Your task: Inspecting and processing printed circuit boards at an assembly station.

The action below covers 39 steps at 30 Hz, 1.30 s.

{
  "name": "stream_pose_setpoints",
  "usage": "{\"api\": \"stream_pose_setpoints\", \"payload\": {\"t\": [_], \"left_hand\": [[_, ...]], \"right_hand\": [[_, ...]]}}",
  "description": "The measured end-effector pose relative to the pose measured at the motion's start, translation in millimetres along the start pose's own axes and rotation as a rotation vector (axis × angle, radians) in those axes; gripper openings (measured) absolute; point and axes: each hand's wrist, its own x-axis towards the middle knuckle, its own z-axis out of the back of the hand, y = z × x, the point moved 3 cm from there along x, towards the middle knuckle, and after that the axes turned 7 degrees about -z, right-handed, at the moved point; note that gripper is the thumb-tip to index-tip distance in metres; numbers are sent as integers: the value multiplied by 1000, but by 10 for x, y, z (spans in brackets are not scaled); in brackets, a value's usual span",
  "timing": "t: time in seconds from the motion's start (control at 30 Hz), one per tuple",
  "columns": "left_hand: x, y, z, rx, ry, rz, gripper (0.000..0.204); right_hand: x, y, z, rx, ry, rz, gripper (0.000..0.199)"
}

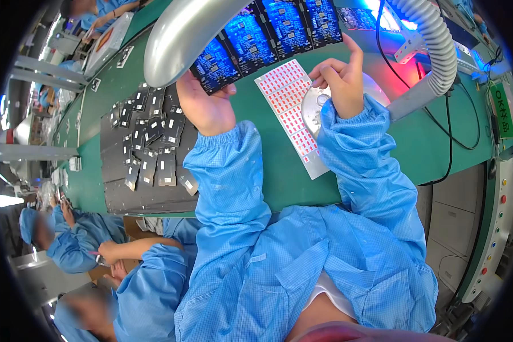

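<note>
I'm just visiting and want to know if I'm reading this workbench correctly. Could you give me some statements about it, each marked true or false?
1. The bare left hand holds the left end of a dark, flat panel of circuit boards lit blue. True.
2. The white rectangular sheet with rows of small red marks lies to the left of the left hand. False: the sheet lies to its right.
3. Small, flat, dark pieces with pale labels are spread on a dark rectangular board. True.
4. The broad, flat tabletop is bright orange. False: the tabletop is green.
5. The right hand wears a black glove. False: the right hand is bare.
</note>
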Motion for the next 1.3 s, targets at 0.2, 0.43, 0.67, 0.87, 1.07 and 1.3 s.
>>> {"api": "stream_pose_setpoints", "payload": {"t": [0.2, 0.43, 0.67, 0.87, 1.07, 1.3], "left_hand": [[-32, 28, -109, -33, 40, 21, 35], [-42, 13, -167, 19, 37, 10, 34], [-35, 12, -161, -12, 10, 17, 36], [-28, 14, -144, -21, 29, 25, 37], [-24, 1, -129, -38, 29, 16, 36], [-34, 6, -126, -32, 46, 21, 34]], "right_hand": [[-24, 64, 13, 81, -63, 40, 65], [-69, 130, 14, 133, -89, 103, 64], [-81, 158, 22, 152, -84, 139, 64], [-71, 141, 30, 168, -77, 154, 63], [-69, 145, 36, 179, -67, 113, 62], [-27, 79, 27, 160, -119, 65, 58]]}}
